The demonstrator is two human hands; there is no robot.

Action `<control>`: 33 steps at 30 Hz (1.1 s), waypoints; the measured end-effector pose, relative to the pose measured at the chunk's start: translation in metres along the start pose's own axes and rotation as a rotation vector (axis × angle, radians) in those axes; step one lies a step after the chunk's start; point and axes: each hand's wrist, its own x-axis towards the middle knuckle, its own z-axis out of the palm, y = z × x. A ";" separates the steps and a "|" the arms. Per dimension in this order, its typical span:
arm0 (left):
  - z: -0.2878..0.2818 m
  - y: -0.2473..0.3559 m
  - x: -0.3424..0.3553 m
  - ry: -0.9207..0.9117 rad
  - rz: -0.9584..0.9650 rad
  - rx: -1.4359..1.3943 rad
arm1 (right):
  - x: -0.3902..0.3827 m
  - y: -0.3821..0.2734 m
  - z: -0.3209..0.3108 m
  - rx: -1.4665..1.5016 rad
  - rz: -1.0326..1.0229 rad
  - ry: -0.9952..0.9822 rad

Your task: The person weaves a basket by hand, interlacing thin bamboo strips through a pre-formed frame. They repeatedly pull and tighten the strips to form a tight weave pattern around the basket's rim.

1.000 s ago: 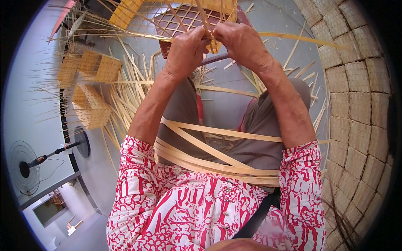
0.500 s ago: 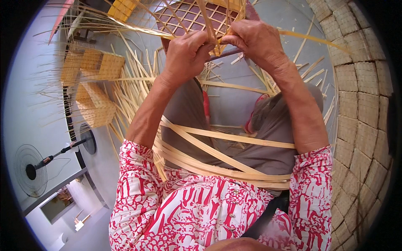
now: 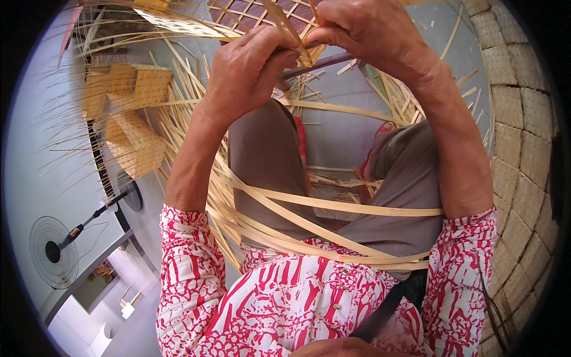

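An open lattice of woven bamboo strips [image 3: 241,19] lies over a dark red board [image 3: 225,16] at the top of the head view. At its near corner my left hand [image 3: 247,71] is closed, thumb and fingers pinching a bamboo strip [image 3: 279,21] that stands up from the weave. Just to the right, my right hand [image 3: 369,35] is also closed, pinching strip ends at the same corner, its fingertips almost touching the left's. The exact crossing between the fingertips is partly hidden. Long pale loose strips [image 3: 351,207] lie across my lap, under my forearms.
Finished-looking woven pieces [image 3: 140,146] with frayed ends stand at the left, beside a heap of loose strips [image 3: 184,113]. A standing fan [image 3: 53,252] is farther left. Stacked woven squares [image 3: 508,143] line the right side. Strip scraps [image 3: 404,98] litter the grey floor.
The view has shifted, so the lattice sits higher and is more cut off. Both hands keep pinching at the corner. The yellow strip pointing right beyond my right hand is now mostly out of view.
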 end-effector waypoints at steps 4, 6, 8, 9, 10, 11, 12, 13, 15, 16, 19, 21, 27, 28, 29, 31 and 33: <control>0.013 0.004 -0.006 0.196 -0.199 -0.084 | 0.006 -0.009 0.002 -0.023 0.006 0.067; 0.016 0.000 -0.004 0.260 -0.285 -0.071 | 0.005 -0.008 0.007 -0.047 -0.013 0.206; 0.017 -0.007 -0.005 0.313 -0.341 -0.063 | 0.004 -0.023 -0.002 -0.010 0.092 0.339; 0.017 -0.010 -0.007 0.316 -0.340 -0.064 | 0.000 -0.030 -0.004 0.011 0.143 0.412; 0.016 -0.012 -0.009 0.313 -0.337 -0.074 | -0.008 -0.034 0.002 0.169 0.238 0.409; 0.015 -0.014 -0.009 0.309 -0.335 -0.083 | -0.010 -0.033 0.010 0.490 0.485 0.344; 0.015 -0.017 -0.012 0.305 -0.361 -0.123 | -0.009 -0.031 0.021 0.822 0.731 0.268; 0.014 -0.019 -0.011 0.294 -0.350 -0.117 | -0.009 -0.027 0.030 1.155 0.968 0.180; 0.014 -0.025 -0.012 0.275 -0.337 -0.099 | -0.007 -0.011 0.050 1.499 1.022 0.380; 0.014 -0.028 -0.014 0.272 -0.340 -0.120 | -0.002 -0.006 0.052 1.676 1.036 0.473; 0.017 -0.033 -0.013 0.281 -0.332 -0.146 | 0.004 0.006 0.045 1.943 1.040 0.731; 0.022 -0.038 -0.010 0.291 -0.351 -0.187 | -0.007 0.021 0.056 2.167 0.932 0.660; 0.021 -0.044 -0.013 0.295 -0.362 -0.155 | 0.019 -0.004 0.030 1.482 0.564 0.097; 0.022 -0.042 -0.010 0.305 -0.374 -0.187 | 0.023 -0.011 0.033 1.456 0.417 0.114; 0.022 -0.042 -0.006 0.314 -0.353 -0.182 | 0.024 -0.014 0.031 1.390 0.358 0.014; 0.021 -0.044 -0.010 0.320 -0.332 -0.164 | 0.024 -0.031 0.017 1.197 0.303 0.007; 0.024 -0.048 -0.013 0.333 -0.299 -0.127 | 0.025 -0.030 0.019 1.118 0.247 0.034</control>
